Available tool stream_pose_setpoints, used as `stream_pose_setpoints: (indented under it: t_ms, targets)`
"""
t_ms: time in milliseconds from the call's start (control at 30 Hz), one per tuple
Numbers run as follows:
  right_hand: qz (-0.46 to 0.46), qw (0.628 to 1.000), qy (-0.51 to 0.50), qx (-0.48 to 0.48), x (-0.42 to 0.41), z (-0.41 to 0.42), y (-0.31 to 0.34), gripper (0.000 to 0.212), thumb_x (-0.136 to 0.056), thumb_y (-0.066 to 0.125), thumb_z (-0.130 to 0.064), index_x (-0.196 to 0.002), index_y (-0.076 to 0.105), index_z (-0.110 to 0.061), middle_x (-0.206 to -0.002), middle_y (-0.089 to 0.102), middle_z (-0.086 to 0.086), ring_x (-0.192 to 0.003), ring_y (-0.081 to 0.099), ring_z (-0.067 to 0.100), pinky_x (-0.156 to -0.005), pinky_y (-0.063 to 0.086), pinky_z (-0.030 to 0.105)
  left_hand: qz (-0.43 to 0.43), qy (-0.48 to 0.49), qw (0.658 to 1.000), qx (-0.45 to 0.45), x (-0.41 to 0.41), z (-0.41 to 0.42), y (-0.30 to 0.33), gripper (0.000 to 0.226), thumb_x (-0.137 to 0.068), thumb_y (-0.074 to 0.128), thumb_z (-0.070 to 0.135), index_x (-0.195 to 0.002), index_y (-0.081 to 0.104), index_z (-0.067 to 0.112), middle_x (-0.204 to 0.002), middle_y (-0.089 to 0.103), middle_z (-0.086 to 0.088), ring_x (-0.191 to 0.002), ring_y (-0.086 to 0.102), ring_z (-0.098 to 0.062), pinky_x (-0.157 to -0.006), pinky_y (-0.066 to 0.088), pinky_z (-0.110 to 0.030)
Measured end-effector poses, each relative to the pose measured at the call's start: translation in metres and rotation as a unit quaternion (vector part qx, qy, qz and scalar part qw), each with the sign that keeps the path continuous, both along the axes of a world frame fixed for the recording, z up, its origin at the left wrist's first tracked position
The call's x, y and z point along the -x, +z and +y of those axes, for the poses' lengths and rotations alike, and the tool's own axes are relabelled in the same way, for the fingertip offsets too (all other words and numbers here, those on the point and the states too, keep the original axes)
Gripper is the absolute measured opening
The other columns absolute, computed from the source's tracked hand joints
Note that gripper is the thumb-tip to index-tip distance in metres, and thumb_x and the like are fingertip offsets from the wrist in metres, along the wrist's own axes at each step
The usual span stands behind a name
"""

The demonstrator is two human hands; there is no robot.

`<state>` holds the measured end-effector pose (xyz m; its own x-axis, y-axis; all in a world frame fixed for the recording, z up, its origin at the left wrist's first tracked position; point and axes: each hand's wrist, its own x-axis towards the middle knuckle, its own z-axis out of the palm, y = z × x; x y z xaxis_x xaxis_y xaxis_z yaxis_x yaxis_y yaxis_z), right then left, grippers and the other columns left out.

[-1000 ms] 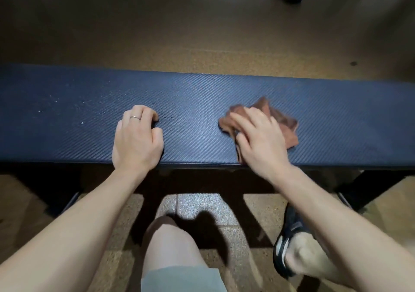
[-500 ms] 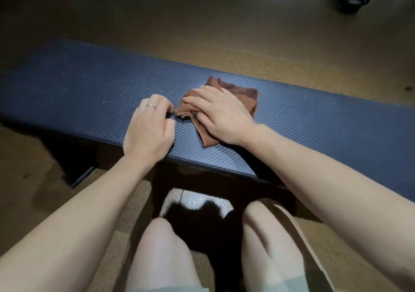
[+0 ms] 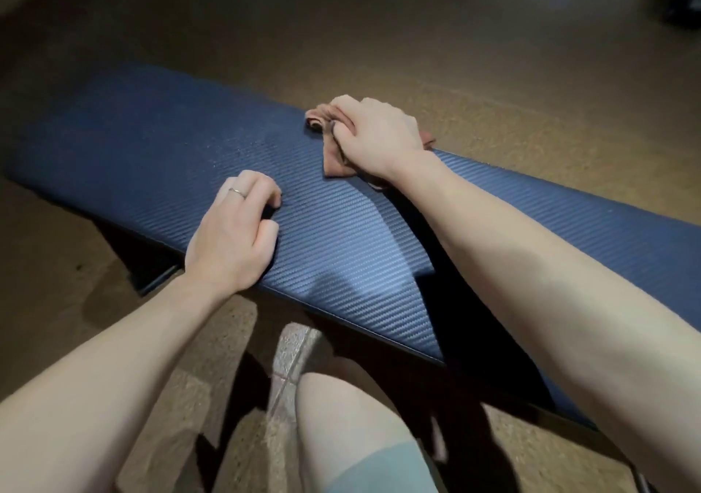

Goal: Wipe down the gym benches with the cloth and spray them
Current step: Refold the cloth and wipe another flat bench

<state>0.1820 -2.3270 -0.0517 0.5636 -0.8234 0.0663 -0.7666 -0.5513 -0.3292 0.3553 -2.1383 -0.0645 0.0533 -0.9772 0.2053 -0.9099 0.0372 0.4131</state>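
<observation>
A long dark-blue padded gym bench (image 3: pixel 341 250) with a woven texture runs across the view from upper left to lower right. A crumpled reddish-brown cloth (image 3: pixel 333 159) lies at its far edge, pressed down under my right hand (image 3: pixel 375 136), whose fingers curl around it. My left hand (image 3: pixel 235 234) rests on the bench's near edge with the fingers curled under, a ring on one finger, holding nothing. Small droplets speckle the pad left of the cloth. No spray bottle is in view.
Brown speckled floor (image 3: pixel 379 37) surrounds the bench. The bench's dark frame and foot (image 3: pixel 151 276) show below the pad at left. My bare knee and pale shorts (image 3: pixel 364 435) are close under the near edge. A dark object (image 3: pixel 682 11) sits at the far right.
My right hand has pushed the cloth from the middle of the pad up to its far edge. The left hand stays planted on the near edge. The camera has tilted and shifted.
</observation>
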Motion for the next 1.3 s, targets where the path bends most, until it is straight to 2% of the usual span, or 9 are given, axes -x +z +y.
stream_pose_setpoints:
  t_ms: [133,233,433,633,900,1000,1067,1167,1300]
  targets:
    - [0.006,1.000,-0.020,0.008,0.077,0.012,0.001,0.031,-0.099,0.040,-0.045,-0.128,0.051,-0.040,-0.110,0.063,0.006,-0.108,0.061,0.035,-0.078,0.039,0.043,-0.004,0.006,1.000,-0.011,0.001,0.000,0.001,0.023,-0.079,0.039,0.019,-0.100,0.050,0.017,-0.112,0.049,0.004,-0.106,0.045,-0.019,-0.090,0.045,-0.048]
    - [0.011,0.999,-0.030,0.040,0.088,0.019,-0.002,0.030,-0.100,0.040,-0.044,-0.126,0.051,-0.036,-0.107,0.061,0.006,-0.108,0.059,0.033,-0.075,0.037,0.040,0.001,0.016,1.000,-0.010,0.002,0.000,0.001,0.021,-0.080,0.039,0.019,-0.098,0.049,0.017,-0.112,0.050,0.004,-0.106,0.046,-0.020,-0.088,0.046,-0.048]
    - [0.032,0.998,-0.040,0.048,0.004,0.010,-0.004,0.035,-0.104,0.034,-0.041,-0.129,0.052,-0.024,-0.116,0.059,0.012,-0.112,0.055,0.035,-0.083,0.043,0.044,0.003,0.028,1.000,0.000,0.005,-0.002,-0.003,0.020,-0.079,0.038,0.021,-0.095,0.049,0.015,-0.110,0.051,0.004,-0.106,0.046,-0.021,-0.087,0.044,-0.042]
    - [0.030,0.999,0.002,0.032,-0.106,-0.003,0.002,0.036,-0.104,0.034,-0.038,-0.132,0.052,-0.026,-0.125,0.060,0.012,-0.116,0.057,0.034,-0.086,0.043,0.044,0.004,0.012,1.000,0.005,0.000,-0.001,-0.003,0.022,-0.080,0.034,0.022,-0.095,0.049,0.016,-0.109,0.051,0.006,-0.104,0.045,-0.018,-0.084,0.040,-0.034]
    - [0.029,0.994,-0.079,0.066,0.021,0.024,-0.005,0.035,-0.101,0.040,-0.041,-0.133,0.052,-0.038,-0.111,0.061,0.004,-0.113,0.058,0.029,-0.079,0.044,0.040,0.055,-0.053,0.997,0.003,-0.013,-0.001,0.004,0.023,-0.083,0.034,0.023,-0.095,0.053,0.015,-0.104,0.053,0.005,-0.099,0.047,-0.016,-0.082,0.044,-0.038]
    - [0.044,0.987,-0.130,0.088,0.046,0.034,-0.007,0.035,-0.102,0.041,-0.040,-0.133,0.055,-0.032,-0.111,0.062,0.008,-0.112,0.057,0.033,-0.083,0.048,0.043,-0.078,-0.139,0.986,0.043,-0.045,-0.001,0.013,0.022,-0.087,0.041,0.023,-0.093,0.058,0.011,-0.099,0.058,-0.003,-0.094,0.053,-0.026,-0.079,0.043,-0.042]
    - [0.053,0.981,-0.158,0.099,0.023,0.034,-0.009,0.035,-0.101,0.040,-0.039,-0.130,0.057,-0.028,-0.113,0.063,0.012,-0.109,0.058,0.037,-0.087,0.050,0.046,-0.143,-0.096,0.983,0.061,-0.090,-0.004,0.012,0.018,-0.090,0.045,0.024,-0.090,0.058,0.011,-0.095,0.057,-0.005,-0.090,0.051,-0.028,-0.076,0.037,-0.040]
    - [0.049,0.979,-0.158,0.118,-0.035,0.034,-0.011,0.036,-0.101,0.038,-0.038,-0.128,0.058,-0.025,-0.113,0.062,0.014,-0.108,0.056,0.037,-0.091,0.045,0.047,-0.095,0.018,0.995,0.028,-0.135,-0.010,0.003,0.018,-0.092,0.041,0.029,-0.089,0.052,0.016,-0.099,0.053,-0.002,-0.092,0.047,-0.027,-0.082,0.036,-0.041]
    - [0.055,0.983,-0.114,0.136,-0.141,0.029,-0.012,0.036,-0.100,0.038,-0.038,-0.125,0.059,-0.025,-0.115,0.061,0.011,-0.110,0.055,0.034,-0.093,0.040,0.046,-0.070,-0.018,0.997,0.024,-0.136,-0.012,-0.008,0.012,-0.090,0.044,0.028,-0.088,0.051,0.018,-0.100,0.052,0.002,-0.092,0.046,-0.023,-0.086,0.039,-0.042]
